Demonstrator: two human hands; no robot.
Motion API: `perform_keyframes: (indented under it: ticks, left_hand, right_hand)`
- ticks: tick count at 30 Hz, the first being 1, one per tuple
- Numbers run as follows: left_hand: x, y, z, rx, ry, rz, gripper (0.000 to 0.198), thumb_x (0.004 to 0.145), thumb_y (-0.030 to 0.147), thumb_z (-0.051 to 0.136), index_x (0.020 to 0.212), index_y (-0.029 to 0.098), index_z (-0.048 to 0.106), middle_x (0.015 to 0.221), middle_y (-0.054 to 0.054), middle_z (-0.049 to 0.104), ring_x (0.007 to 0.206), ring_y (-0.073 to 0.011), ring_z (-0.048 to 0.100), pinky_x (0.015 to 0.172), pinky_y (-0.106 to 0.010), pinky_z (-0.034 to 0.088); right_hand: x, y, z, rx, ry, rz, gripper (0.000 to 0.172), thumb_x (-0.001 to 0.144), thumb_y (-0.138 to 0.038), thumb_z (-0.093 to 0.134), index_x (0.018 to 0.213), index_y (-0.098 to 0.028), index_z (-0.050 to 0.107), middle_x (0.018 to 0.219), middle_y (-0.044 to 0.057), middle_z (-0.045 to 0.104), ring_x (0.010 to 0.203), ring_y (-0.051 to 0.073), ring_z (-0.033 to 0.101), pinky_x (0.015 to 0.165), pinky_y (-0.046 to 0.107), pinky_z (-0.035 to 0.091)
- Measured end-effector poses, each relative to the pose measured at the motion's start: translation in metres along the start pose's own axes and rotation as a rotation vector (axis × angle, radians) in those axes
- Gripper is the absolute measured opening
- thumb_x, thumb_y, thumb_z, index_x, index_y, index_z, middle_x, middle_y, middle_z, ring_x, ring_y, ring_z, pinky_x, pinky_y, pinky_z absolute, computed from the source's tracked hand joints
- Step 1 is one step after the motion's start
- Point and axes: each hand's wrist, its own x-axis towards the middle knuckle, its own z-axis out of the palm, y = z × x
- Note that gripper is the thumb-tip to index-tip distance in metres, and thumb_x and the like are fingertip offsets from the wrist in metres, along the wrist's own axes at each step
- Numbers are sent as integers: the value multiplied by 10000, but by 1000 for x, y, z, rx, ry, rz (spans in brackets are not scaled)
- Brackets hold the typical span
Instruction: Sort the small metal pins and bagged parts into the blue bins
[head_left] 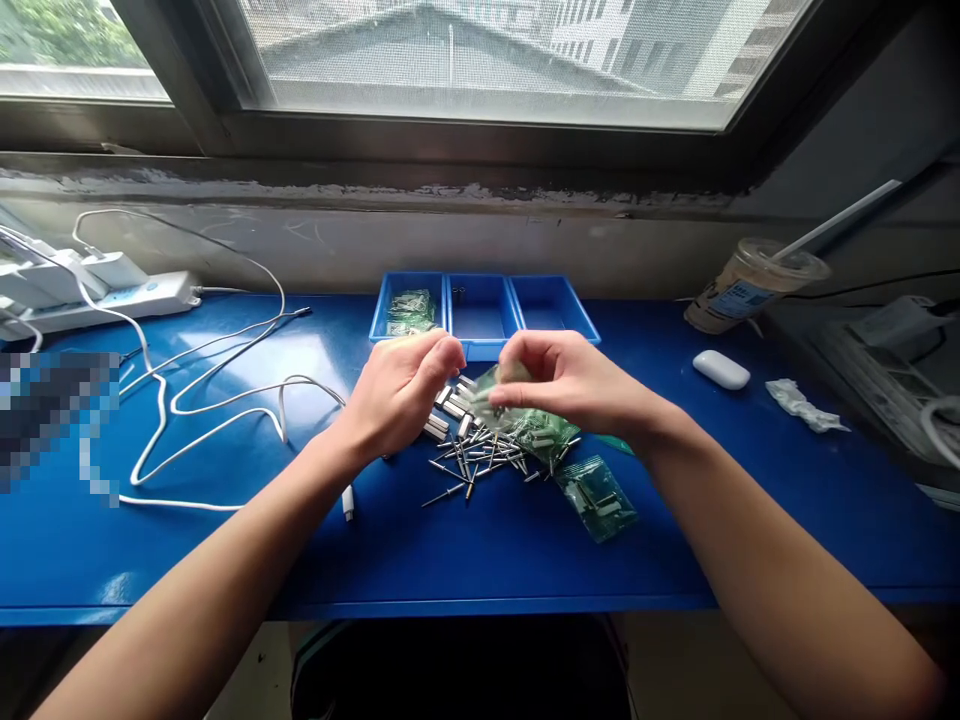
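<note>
I am pinching a small green packet with my right hand, fingers clamped on it just above the pile of metal pins. My left hand is closing on its edge. If it tears suddenly, the contents may scatter into that pile.

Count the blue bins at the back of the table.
3. The blue bins stand side by side below the window: the left bin holds green packets, the middle bin a small dark part, the right bin shows nothing inside. None looks hidden.
</note>
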Motion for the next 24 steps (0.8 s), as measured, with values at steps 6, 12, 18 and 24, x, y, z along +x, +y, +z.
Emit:
perform_keyframes:
  ticks: [6,12,18,24]
  left_hand:
    - [2,1,5,-73,-112,-72,333,962,475,710,864,158,690,724,10,650,650,-120,560,602,-244,409]
    - [2,-2,8,-243,-56,-123,229,947,375,726,897,155,689,725,0,629,610,-102,526,538,-212,399]
    - [3,0,7,-263,20,-110,215,948,368,718,933,154,702,768,-21,665,636,-111,558,571,-220,442]
    - [2,3,5,-413,9,-162,330,975,473,687,1086,163,700,766,-23,677,655,-131,601,597,-240,478]
  right_hand:
    - [13,15,13,226,304,-27,482,662,-415,1004,899,-167,665,853,8,693,765,149,636,691,273,506]
    - [15,20,18,247,229,-1,414,740,-344,965,1057,-186,751,919,11,726,743,124,627,635,235,479]
    - [7,16,20,140,215,-13,276,872,-331,872,1089,-207,755,663,-29,659,600,131,603,598,252,481]
    - [6,6,26,412,194,7,222,905,-311,805,1122,-269,780,893,15,758,645,147,663,648,295,553]
